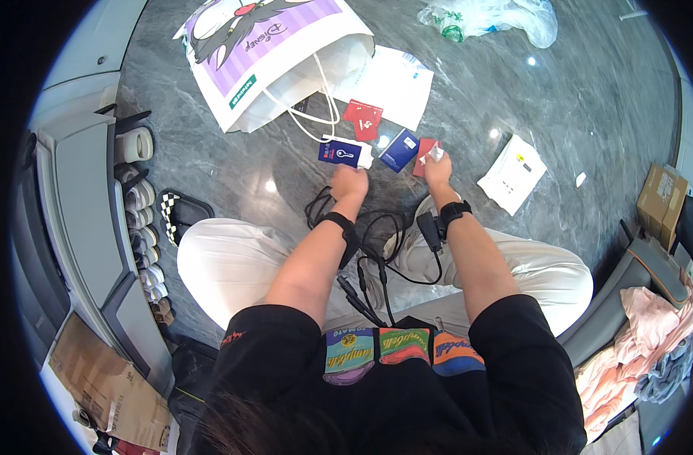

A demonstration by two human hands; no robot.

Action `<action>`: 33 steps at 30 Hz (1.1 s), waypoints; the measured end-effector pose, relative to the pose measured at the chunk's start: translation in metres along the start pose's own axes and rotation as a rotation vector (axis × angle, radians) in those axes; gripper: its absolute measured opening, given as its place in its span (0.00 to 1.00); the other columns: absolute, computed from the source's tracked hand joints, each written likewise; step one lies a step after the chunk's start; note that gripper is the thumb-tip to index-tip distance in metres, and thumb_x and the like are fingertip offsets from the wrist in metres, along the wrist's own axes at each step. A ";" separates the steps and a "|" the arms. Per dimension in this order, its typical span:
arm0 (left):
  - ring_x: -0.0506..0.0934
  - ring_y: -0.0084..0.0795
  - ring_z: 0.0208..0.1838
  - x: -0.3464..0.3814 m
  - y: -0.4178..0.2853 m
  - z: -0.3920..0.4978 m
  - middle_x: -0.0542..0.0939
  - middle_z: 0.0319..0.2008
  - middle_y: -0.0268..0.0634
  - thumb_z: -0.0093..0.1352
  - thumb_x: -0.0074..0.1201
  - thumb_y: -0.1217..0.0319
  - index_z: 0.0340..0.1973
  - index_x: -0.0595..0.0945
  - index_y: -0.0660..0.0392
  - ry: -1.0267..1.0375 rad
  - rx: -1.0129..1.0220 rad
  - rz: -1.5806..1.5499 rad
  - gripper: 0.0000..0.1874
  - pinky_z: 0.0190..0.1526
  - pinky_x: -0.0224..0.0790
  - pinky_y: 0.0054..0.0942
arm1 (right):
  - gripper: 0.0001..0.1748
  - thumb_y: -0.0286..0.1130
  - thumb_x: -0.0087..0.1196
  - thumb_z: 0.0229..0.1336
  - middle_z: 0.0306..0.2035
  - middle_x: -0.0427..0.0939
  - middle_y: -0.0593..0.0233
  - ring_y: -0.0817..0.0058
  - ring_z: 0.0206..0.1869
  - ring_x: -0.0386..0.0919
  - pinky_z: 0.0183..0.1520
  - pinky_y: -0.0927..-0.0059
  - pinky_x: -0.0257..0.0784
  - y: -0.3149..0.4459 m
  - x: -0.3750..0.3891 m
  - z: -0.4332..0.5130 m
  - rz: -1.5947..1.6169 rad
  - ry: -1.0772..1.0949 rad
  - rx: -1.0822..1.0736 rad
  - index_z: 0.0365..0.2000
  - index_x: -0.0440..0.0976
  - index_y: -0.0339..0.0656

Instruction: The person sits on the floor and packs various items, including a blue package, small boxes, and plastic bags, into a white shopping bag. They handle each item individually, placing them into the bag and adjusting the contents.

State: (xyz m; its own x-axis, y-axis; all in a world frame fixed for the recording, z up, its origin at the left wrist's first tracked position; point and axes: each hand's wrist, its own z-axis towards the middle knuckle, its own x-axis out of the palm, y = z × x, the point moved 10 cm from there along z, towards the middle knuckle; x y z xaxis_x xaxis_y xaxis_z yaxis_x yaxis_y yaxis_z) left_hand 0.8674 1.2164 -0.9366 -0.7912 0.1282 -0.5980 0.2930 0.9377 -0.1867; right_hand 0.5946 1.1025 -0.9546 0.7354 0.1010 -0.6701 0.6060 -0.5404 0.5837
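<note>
My left hand (350, 181) is curled at the near edge of a dark blue printed packet (338, 152), with a white torn-looking edge at its right end; the fingertips are mostly hidden. In my right hand (438, 170) is a small crumpled white scrap (434, 152), above a red card (422, 159). Between the hands a dark blue booklet or box (399, 151) lies tilted on the floor. Beyond it, red cards (366, 120) overlap. Both wrists wear black straps.
A large printed paper bag (278, 62) lies on its side, its handles reaching toward the blue packet. White paper (397, 85) lies beside it. Black cables (380, 227) loop between my legs. A white packet (514, 173), clear plastic bag (494, 20) and slipper (184, 213) are on the floor.
</note>
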 end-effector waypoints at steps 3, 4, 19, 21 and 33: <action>0.74 0.44 0.40 0.017 -0.055 -0.022 0.76 0.36 0.47 0.59 0.51 0.69 0.34 0.74 0.60 -0.022 0.531 -0.122 0.10 0.43 0.67 0.38 | 0.16 0.26 0.55 0.47 0.34 0.77 0.56 0.65 0.38 0.76 0.39 0.64 0.70 0.002 -0.004 -0.007 0.442 0.080 0.116 0.39 0.69 0.30; 0.74 0.45 0.40 0.020 -0.064 -0.025 0.76 0.36 0.47 0.59 0.50 0.69 0.36 0.74 0.61 -0.044 0.585 -0.183 0.11 0.43 0.66 0.38 | 0.13 0.23 0.52 0.50 0.36 0.76 0.60 0.70 0.40 0.75 0.41 0.66 0.71 0.001 0.000 -0.014 0.552 0.165 0.186 0.39 0.70 0.30; 0.75 0.52 0.38 0.083 -0.083 -0.001 0.78 0.32 0.53 0.56 0.59 0.62 0.34 0.74 0.65 0.201 0.581 -0.151 0.19 0.40 0.66 0.42 | 0.18 0.29 0.56 0.50 0.33 0.74 0.57 0.73 0.28 0.75 0.25 0.74 0.75 -0.017 0.049 -0.031 0.548 0.240 0.305 0.40 0.65 0.31; 0.75 0.52 0.38 0.083 -0.080 0.003 0.78 0.33 0.54 0.56 0.58 0.62 0.31 0.75 0.66 0.195 0.589 -0.207 0.18 0.39 0.66 0.41 | 0.20 0.34 0.54 0.53 0.32 0.74 0.58 0.74 0.27 0.74 0.25 0.74 0.75 -0.017 0.033 -0.027 0.588 0.158 0.329 0.41 0.64 0.31; 0.75 0.52 0.38 0.057 -0.058 -0.002 0.77 0.32 0.56 0.64 0.49 0.59 0.35 0.74 0.66 0.164 0.480 -0.387 0.19 0.39 0.65 0.38 | 0.17 0.39 0.50 0.56 0.24 0.74 0.64 0.79 0.27 0.70 0.31 0.75 0.67 0.058 0.050 -0.047 0.133 0.343 -0.181 0.33 0.72 0.32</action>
State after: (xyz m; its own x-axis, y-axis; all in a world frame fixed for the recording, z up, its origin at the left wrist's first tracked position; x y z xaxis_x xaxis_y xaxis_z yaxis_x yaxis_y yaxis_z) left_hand 0.8048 1.1703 -0.9583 -0.9488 -0.1072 -0.2972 0.1474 0.6817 -0.7166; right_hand 0.6809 1.1153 -0.9322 0.8508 0.3297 -0.4093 0.5200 -0.4153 0.7464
